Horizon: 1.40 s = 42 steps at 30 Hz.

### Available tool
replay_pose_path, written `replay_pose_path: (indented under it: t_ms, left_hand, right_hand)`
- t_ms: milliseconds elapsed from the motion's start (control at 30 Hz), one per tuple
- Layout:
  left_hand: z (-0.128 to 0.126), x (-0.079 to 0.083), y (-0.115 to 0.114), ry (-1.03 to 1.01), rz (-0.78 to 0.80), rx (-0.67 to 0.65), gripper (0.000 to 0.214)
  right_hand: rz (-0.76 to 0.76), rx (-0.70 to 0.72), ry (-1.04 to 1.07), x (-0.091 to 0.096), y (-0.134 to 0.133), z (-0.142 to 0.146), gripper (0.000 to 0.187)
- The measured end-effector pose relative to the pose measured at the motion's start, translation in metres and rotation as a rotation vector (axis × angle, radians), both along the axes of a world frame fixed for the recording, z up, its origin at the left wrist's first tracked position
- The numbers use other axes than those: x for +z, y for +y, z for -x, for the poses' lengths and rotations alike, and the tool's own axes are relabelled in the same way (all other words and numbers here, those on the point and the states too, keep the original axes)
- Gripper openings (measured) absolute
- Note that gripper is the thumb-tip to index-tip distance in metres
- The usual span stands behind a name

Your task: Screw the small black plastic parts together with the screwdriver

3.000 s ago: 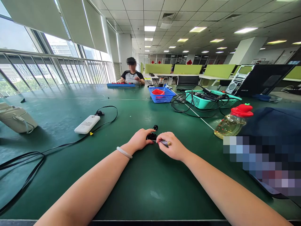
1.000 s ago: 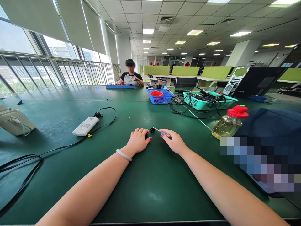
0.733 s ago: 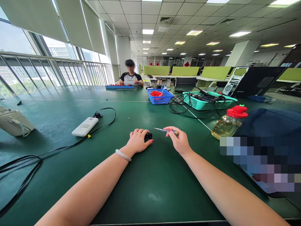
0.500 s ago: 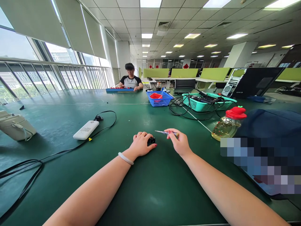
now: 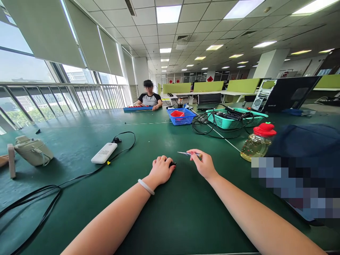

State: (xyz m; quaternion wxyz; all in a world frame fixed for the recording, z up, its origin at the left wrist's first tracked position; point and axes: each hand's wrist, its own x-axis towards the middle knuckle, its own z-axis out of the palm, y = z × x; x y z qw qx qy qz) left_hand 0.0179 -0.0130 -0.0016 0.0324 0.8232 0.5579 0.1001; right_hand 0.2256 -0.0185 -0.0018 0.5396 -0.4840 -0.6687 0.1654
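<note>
L: my left hand (image 5: 162, 169) is curled round a small black part (image 5: 173, 164), mostly hidden, down at the green tabletop (image 5: 212, 219) | R: my right hand (image 5: 203, 163) pinches a thin screwdriver (image 5: 184, 153), tip pointing left, not touching the part | near: blue basket (image 5: 183, 120) ahead, red-lidded bottle (image 5: 255, 147) right

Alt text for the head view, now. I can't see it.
The right hand holds a slim screwdriver, tip pointing left, while the left hand curls around a mostly hidden black part at a green table. To the right is a red-lidded bottle; farther back are a blue basket, a teal basket and a seated person.
</note>
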Motion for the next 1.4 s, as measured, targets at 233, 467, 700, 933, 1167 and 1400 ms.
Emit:
replay_pose_path:
  t_ms: [233, 467, 700, 933, 1167, 1400]
  left_hand:
    - [0.085, 0.000, -0.031, 0.007, 0.066, 0.218, 0.035]
    - [0.184, 0.013, -0.039, 0.165, -0.040, 0.600, 0.045]
    - [0.232, 0.037, -0.037, -0.075, -0.164, 0.620, 0.048]
    - [0.252, 0.034, -0.049, -0.411, -0.171, 0.686, 0.038]
    - [0.252, 0.040, -0.056, -0.364, -0.093, 0.695, 0.044]
    - [0.249, 0.039, -0.054, -0.104, -0.062, 0.688, 0.041]
  right_hand:
    - [0.022, 0.040, 0.000, 0.001, -0.001, 0.001, 0.033]
    - [0.032, 0.064, -0.059, 0.001, 0.000, 0.002, 0.034]
    - [0.043, 0.051, -0.075, -0.002, 0.001, 0.002, 0.034]
    - [0.025, 0.079, -0.088, -0.001, -0.001, 0.001, 0.033]
    - [0.035, 0.077, -0.100, -0.002, 0.000, 0.001, 0.034]
    - [0.029, 0.081, -0.089, -0.002, 0.000, 0.002, 0.033]
